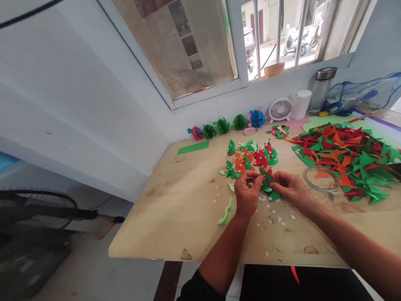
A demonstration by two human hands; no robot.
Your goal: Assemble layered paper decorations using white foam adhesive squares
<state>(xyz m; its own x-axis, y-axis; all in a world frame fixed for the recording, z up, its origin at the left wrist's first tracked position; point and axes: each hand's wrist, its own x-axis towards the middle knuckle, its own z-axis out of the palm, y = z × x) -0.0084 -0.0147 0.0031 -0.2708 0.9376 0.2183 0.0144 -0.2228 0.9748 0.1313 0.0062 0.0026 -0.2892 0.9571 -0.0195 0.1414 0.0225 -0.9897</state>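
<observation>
Pinching green paper [266, 179], white bits [280, 219] near, heaped scraps [344, 152] right

On the table [144, 230], paper ornaments [223, 125] line the far edge, left of a desk fan [281, 110] and bottle [320, 94]. Paper scraps [360, 159] heap at right, a tape roll [322, 190] at their near-left edge. Cut-paper pieces [242, 161] lie left, just beyond the left hand [247, 194] and right hand [291, 188].
</observation>
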